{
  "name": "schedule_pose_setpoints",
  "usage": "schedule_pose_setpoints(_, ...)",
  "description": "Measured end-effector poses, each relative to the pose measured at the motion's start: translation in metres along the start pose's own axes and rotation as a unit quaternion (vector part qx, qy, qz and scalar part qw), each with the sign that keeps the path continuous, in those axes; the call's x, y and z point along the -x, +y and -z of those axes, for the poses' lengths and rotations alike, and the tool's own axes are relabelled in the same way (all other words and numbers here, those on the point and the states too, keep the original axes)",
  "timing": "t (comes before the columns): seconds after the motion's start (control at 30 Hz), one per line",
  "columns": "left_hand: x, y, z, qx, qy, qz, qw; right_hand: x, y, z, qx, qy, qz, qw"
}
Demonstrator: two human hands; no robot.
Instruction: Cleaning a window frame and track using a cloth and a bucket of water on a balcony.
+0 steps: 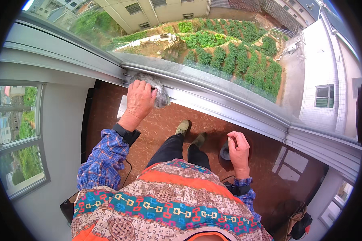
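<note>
My left hand [140, 98] is closed over a crumpled grey cloth [161, 94]. It presses the cloth onto the white window sill track [197, 98], close to the left corner of the frame. Part of the cloth sticks out to the right of my fingers and over the sill's inner edge. My right hand [239, 152] hangs in the air to the right of my body, fingers curled together, and I see nothing in it. Below that hand stands a dark round bucket [225, 162], partly covered by it; something greyish shows inside.
Window glass [189, 66] rises beyond the sill, with a planted garden [237, 60] and buildings outside. My shoes [184, 127] stand on a shiny reddish-brown floor [161, 132]. Another window [18, 136] is in the left wall. Dark items [299, 225] lie at the lower right.
</note>
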State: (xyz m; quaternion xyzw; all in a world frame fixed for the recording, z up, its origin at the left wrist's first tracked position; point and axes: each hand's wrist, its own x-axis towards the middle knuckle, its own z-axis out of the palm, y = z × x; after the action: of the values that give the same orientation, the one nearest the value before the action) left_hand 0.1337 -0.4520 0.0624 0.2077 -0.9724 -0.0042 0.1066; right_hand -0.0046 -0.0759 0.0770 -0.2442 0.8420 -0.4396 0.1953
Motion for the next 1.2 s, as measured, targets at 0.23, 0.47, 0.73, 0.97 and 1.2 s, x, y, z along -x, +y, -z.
schedule_pose_setpoints(0.23, -0.009, 0.126, -0.015, 0.174, 0.019, -0.054, 0.983, -0.022, -0.014, -0.018, -0.017, -0.021, 0.044, 0.999)
schedule_pose_setpoints(0.47, -0.001, 0.094, -0.021, 0.259, 0.03, -0.048, 0.964, -0.083, -0.069, -0.065, -0.032, -0.041, 0.128, 0.99)
schedule_pose_setpoints(0.73, 0.055, 0.056, -0.017, 0.328, 0.006, 0.203, 0.922, -0.109, -0.071, -0.092, 0.176, -0.051, 0.093, 0.979)
schedule_pose_setpoints(0.97, 0.06, 0.06, -0.059, 0.607, -0.088, 0.302, 0.73, -0.102, -0.108, -0.111, -0.012, 0.003, 0.161, 0.987)
schedule_pose_setpoints(1.2, 0.065, 0.041, -0.03, 0.711, -0.015, 0.333, 0.619, -0.132, -0.119, -0.148, 0.128, -0.102, 0.377, 0.912)
